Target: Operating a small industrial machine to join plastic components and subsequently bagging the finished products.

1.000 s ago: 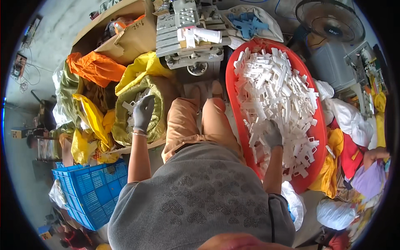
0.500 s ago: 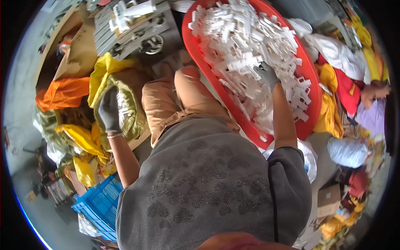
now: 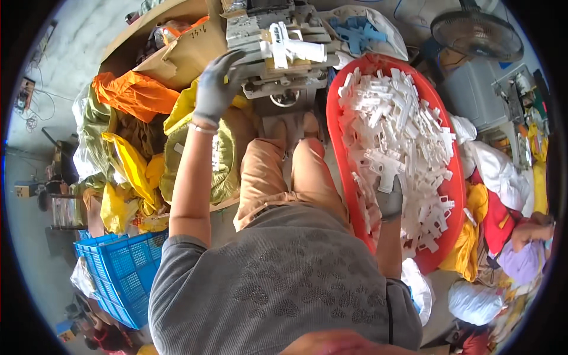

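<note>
Both my hands wear grey gloves. My left hand (image 3: 216, 92) is raised over the sacks, fingers stretched toward the machine, holding nothing. A white plastic toy pistol shell (image 3: 291, 46) lies on top of the grey metal machine (image 3: 255, 89), just beyond those fingers. At the right, my right hand (image 3: 390, 201) is closed around the grip end of another white toy pistol shell (image 3: 386, 164). It is over the red oval tub (image 3: 338, 133), which is heaped with white plastic pieces (image 3: 408, 112) of the same kind. My palm hides part of the held piece.
An olive woven sack (image 3: 228, 171) with white pieces inside stands by my left knee. Orange and yellow sacks (image 3: 133, 97) and a cardboard box (image 3: 195, 50) lie beyond it. A blue crate (image 3: 121, 284) is at the left, a fan (image 3: 476, 34) far right, and blue toy pistol pieces (image 3: 358, 34) behind the tub.
My left hand has moved from the olive sack up toward the machine, its fingers now stretched. My right hand has drawn nearer, with a white toy pistol shell in it. The view has shifted.
</note>
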A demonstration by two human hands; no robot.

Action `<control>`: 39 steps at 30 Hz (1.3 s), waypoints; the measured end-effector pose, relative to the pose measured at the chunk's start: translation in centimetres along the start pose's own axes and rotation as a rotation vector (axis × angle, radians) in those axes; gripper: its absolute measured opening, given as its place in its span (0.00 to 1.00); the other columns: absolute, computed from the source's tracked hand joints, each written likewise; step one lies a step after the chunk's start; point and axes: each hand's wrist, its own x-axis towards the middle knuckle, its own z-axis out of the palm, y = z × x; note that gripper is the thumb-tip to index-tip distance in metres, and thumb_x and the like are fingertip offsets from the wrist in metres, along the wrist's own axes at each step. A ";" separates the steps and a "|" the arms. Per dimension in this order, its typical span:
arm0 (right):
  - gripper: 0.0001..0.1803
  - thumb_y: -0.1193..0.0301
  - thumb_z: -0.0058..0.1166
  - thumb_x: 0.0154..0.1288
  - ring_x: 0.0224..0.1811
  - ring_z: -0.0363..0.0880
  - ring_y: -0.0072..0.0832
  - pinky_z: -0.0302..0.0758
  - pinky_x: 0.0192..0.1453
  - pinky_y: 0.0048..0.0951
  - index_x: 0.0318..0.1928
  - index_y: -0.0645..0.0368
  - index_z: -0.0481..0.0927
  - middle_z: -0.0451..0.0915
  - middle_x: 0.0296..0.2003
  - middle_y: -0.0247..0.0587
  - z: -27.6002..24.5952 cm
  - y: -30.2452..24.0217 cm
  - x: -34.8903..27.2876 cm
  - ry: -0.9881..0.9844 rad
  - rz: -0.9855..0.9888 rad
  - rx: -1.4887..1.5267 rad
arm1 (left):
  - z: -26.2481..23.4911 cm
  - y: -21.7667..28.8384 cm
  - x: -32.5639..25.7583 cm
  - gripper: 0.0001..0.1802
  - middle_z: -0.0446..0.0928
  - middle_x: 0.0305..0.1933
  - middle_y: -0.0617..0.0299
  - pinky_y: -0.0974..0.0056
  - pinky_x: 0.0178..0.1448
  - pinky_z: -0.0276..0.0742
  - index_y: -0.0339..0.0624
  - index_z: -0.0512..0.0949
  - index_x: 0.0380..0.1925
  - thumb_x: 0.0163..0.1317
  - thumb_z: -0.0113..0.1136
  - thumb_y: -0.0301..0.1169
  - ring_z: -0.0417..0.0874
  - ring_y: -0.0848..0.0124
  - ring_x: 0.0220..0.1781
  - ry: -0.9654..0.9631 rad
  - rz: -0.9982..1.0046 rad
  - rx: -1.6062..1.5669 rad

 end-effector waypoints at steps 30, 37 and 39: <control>0.22 0.66 0.50 0.64 0.59 0.69 0.41 0.64 0.63 0.34 0.59 0.53 0.70 0.69 0.58 0.45 35.1 -2.1 13.7 -0.756 -1.078 -1.919 | -4.1 -10.6 -28.4 0.17 0.78 0.48 0.53 0.65 0.52 0.73 0.37 0.76 0.48 0.62 0.56 0.35 0.79 0.64 0.47 0.129 -0.943 0.064; 0.19 0.65 0.47 0.64 0.55 0.73 0.41 0.67 0.60 0.34 0.55 0.53 0.74 0.75 0.52 0.51 12.5 -6.6 10.0 -0.010 -0.248 -2.155 | -3.1 -10.5 -31.1 0.18 0.79 0.48 0.54 0.64 0.53 0.73 0.38 0.77 0.48 0.64 0.53 0.37 0.80 0.63 0.49 -0.023 -0.930 0.048; 0.23 0.57 0.43 0.64 0.54 0.73 0.47 0.69 0.59 0.42 0.55 0.54 0.73 0.74 0.53 0.52 6.6 -5.5 8.0 0.040 -0.136 -2.387 | -2.8 -9.7 -30.4 0.17 0.80 0.47 0.56 0.65 0.53 0.73 0.38 0.78 0.47 0.64 0.53 0.37 0.80 0.64 0.48 -0.104 -0.938 0.066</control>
